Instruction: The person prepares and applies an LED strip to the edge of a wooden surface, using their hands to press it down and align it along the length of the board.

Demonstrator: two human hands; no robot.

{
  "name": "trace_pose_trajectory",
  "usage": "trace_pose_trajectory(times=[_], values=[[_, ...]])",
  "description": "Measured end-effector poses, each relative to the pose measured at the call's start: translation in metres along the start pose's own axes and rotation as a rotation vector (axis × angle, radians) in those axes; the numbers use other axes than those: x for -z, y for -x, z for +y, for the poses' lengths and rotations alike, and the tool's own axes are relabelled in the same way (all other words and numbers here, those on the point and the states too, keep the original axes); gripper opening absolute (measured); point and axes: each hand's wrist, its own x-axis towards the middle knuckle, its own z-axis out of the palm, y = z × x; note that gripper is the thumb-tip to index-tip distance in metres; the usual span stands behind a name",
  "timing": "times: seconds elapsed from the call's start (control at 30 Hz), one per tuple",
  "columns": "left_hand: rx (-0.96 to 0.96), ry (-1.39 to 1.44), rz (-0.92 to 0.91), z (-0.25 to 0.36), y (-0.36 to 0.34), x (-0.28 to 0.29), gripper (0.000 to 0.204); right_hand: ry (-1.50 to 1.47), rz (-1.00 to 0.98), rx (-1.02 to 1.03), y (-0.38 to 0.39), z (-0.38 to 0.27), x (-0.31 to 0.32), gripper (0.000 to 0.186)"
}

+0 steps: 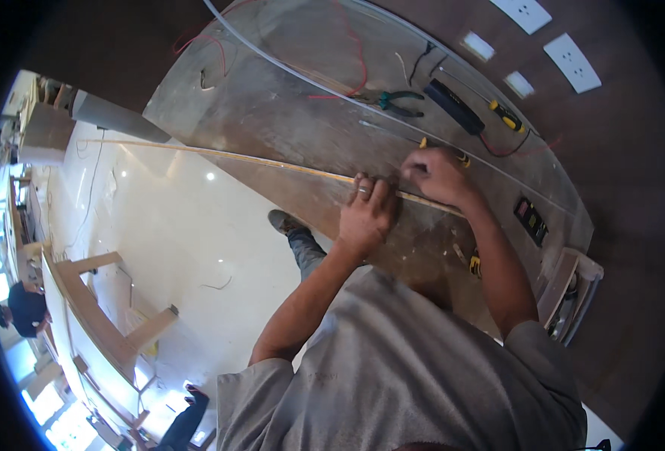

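A long, thin, yellow-edged strip (272,162) runs from the far left across the work surface (287,113) and under my hands. My left hand (368,214) is closed over it, fingers bent around its far edge. Just to the right, my right hand (441,177) hovers over the strip's near end with curled fingers and thumb drawn together; whatever it may hold is too small to tell. Beyond that hand lies a screwdriver (462,158) with a yellow and black handle, partly hidden by it.
Green-handled pliers (401,96), a black oblong box (454,107) with wires and another screwdriver (507,116) lie at the back. A black device (531,220) sits at right. White socket plates (572,63) are on the brown panel. A person (25,308) is at far left.
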Motion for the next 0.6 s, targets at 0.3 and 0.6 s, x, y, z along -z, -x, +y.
trace_pose_trajectory(times=[0.3, 0.6], values=[[-0.077, -0.276, 0.074, 0.017, 0.001, -0.02, 0.031, 0.621, 0.071, 0.226, -0.042, 0.017, 0.005, 0.027], [-0.063, -0.185, -0.074, 0.017, 0.014, -0.029, 0.057, 0.423, -0.197, 0.296, -0.022, -0.064, 0.011, 0.048]])
